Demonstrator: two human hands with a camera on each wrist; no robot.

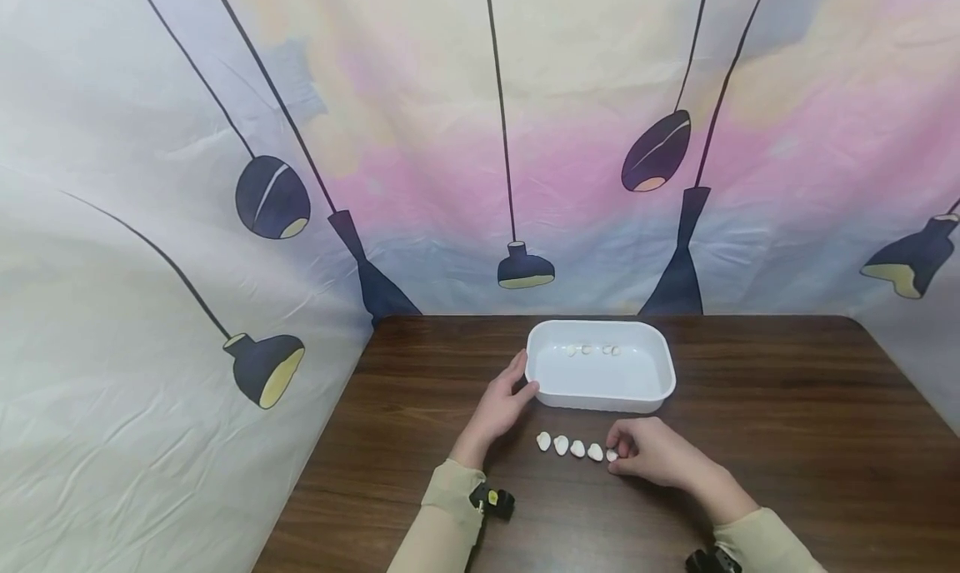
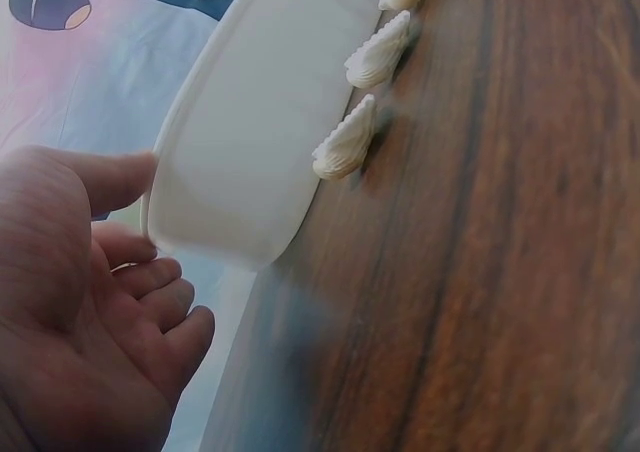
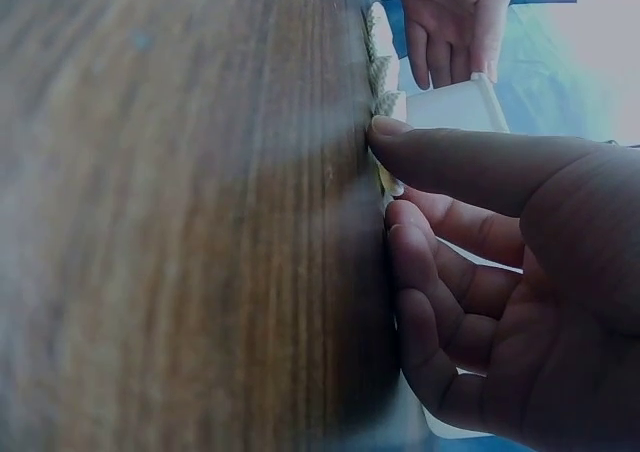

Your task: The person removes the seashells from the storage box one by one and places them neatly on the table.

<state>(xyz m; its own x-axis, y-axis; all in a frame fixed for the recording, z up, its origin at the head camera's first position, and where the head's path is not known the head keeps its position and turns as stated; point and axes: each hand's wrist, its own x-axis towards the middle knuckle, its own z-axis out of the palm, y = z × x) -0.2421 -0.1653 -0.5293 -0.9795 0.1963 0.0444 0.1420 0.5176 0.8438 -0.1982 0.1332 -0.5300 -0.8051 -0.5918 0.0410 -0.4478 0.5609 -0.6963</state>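
A row of several white seashells (image 1: 577,448) lies on the brown table in front of a white rectangular tray (image 1: 600,404). At the row's right end my right hand (image 1: 654,452) pinches a shell (image 1: 612,455) between thumb and fingertips, low against the wood. The right wrist view shows this shell mostly covered by the thumb and fingers. My left hand (image 1: 498,402) rests against the tray's left end, thumb at the front corner, fingers along the side. Ridged shells (image 2: 347,137) stand out close to the tray wall in the left wrist view.
Several small pale shells (image 1: 587,350) sit inside the tray near its back wall. The brown wooden table (image 1: 787,415) ends at a painted fabric backdrop (image 1: 450,140) behind the tray. A black wrist device (image 1: 492,501) is strapped over the left sleeve.
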